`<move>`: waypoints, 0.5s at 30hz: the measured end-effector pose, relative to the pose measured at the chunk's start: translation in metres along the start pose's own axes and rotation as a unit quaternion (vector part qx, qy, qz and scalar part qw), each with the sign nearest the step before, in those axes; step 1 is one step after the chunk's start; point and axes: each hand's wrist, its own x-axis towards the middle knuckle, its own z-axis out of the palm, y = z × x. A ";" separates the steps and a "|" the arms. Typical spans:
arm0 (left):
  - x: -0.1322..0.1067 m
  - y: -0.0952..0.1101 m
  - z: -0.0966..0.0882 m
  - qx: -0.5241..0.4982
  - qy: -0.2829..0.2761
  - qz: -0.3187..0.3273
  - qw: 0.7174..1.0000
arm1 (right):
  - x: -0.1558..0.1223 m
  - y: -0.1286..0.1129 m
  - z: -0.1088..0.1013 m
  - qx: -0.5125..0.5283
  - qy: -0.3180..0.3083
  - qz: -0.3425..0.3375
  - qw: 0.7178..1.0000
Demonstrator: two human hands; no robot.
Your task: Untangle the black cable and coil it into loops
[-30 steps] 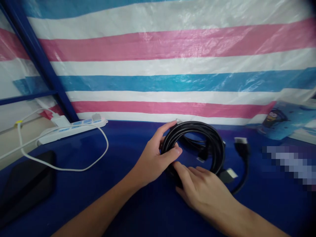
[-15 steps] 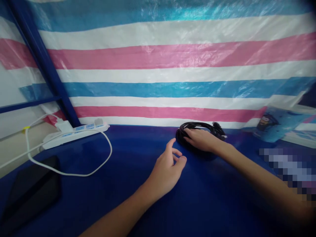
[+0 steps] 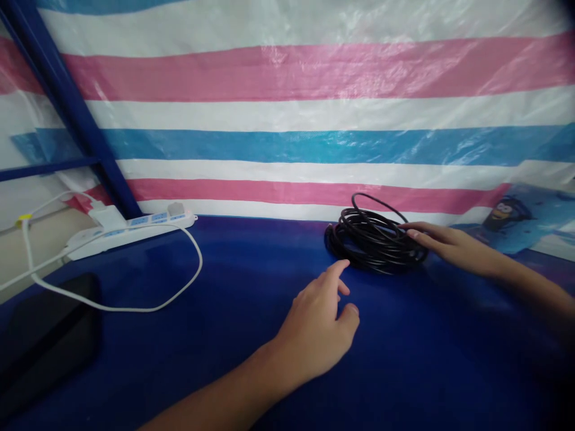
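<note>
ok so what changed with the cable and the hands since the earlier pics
The black cable coil, earlier in both hands, has moved back and right and lies on the blue table. The left hand has let go; the right hand has shifted to the coil's right side, its grip unclear. The white power strip and white cord stayed put.

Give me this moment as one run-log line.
left hand: empty, fingers half-curled; right hand: fingers at right side of black cable coil, grip unclear; coil: on blue table; white power strip: rear left
</note>
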 end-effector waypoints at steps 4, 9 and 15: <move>0.001 0.000 -0.001 -0.001 0.002 0.002 1.000 | -0.007 0.000 -0.014 -0.042 0.016 0.022 0.999; 0.000 0.001 -0.002 0.010 -0.005 0.010 1.000 | -0.017 0.003 -0.034 -0.018 0.041 -0.009 0.999; 0.002 0.002 -0.003 0.027 -0.012 0.009 1.000 | -0.039 0.009 -0.023 0.060 -0.119 -0.065 0.989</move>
